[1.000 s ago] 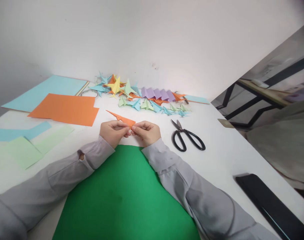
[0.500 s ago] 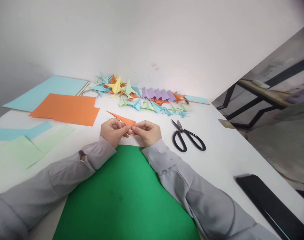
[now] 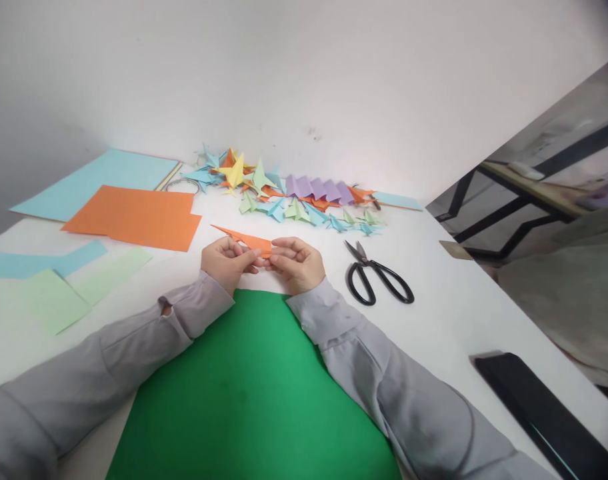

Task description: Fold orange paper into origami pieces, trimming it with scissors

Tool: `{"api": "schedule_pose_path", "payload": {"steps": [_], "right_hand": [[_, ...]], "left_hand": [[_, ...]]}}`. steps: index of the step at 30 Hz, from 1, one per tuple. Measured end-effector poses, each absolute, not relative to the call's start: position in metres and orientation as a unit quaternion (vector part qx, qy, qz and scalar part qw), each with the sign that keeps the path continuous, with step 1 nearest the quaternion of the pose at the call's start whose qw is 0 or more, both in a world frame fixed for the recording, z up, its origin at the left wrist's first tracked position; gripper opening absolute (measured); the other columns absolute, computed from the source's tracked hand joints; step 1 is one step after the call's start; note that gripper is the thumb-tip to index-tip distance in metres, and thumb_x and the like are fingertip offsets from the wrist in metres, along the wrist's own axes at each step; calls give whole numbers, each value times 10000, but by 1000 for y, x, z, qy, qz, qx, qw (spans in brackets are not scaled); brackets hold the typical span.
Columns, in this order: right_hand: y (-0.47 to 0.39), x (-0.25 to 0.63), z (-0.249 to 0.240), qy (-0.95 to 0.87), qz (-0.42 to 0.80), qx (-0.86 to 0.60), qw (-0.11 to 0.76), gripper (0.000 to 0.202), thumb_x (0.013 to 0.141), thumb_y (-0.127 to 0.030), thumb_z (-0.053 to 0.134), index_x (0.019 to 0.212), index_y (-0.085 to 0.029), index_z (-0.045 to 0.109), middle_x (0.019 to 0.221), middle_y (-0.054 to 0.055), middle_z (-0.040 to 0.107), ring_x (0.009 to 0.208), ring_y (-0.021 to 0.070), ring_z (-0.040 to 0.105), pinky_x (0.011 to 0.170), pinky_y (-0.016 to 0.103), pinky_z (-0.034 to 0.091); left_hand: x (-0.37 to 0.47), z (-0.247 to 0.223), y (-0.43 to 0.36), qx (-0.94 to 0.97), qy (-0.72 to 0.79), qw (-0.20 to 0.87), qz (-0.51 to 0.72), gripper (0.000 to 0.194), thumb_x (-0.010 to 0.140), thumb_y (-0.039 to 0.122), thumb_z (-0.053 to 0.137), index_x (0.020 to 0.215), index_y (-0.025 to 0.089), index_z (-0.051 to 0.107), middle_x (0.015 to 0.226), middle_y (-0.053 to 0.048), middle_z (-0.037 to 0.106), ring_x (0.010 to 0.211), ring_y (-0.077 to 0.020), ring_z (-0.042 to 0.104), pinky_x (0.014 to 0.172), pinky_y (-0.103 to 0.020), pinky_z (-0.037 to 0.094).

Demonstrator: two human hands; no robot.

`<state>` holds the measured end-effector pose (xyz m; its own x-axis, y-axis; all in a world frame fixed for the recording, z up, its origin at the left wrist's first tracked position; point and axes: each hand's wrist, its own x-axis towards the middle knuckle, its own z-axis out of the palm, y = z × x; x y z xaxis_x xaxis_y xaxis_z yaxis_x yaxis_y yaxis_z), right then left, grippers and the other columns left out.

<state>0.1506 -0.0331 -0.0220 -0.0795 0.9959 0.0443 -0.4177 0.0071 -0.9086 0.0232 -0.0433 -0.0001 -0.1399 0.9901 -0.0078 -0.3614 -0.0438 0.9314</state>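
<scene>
A folded piece of orange paper [image 3: 254, 243] is held between my two hands, just beyond the far edge of a green mat [image 3: 259, 380]. Its narrow pointed end sticks out to the left. My left hand [image 3: 227, 263] pinches the lower edge between thumb and fingers. At the blunt right end, my right hand [image 3: 299, 265] has thumb and fingers closed on the paper. The fingers hide part of the folds along the bottom. To the right of my right hand lie black-handled scissors [image 3: 383, 279], blades slightly apart.
Folded paper cranes [image 3: 234, 172] in several colours and a purple pleated strip [image 3: 319, 189] lie along the wall. Orange sheets [image 3: 134, 217], a blue sheet [image 3: 104, 177] and green paper pieces [image 3: 59, 300] are at left. A black flat object [image 3: 544, 407] rests at the right edge.
My right fingers have shifted up and opened slightly at the paper's right end, showing more of its blunt edge. My left hand keeps its pinch; the camera view has shifted slightly.
</scene>
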Motion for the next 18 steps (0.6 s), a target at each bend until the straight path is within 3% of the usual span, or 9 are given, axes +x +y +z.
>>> {"api": "schedule_pose_path", "payload": {"steps": [18], "right_hand": [[-34,146,-21,-407,620,-384,550,322,452,-338,826,591,-157,599,509,4,668,425,113,604,447,214,507]], "left_hand": [[23,-2,-43,380,413,545,623,379,484,165,765,484,154,386,455,28,575,444,-106,595,395,-179,471]]}}
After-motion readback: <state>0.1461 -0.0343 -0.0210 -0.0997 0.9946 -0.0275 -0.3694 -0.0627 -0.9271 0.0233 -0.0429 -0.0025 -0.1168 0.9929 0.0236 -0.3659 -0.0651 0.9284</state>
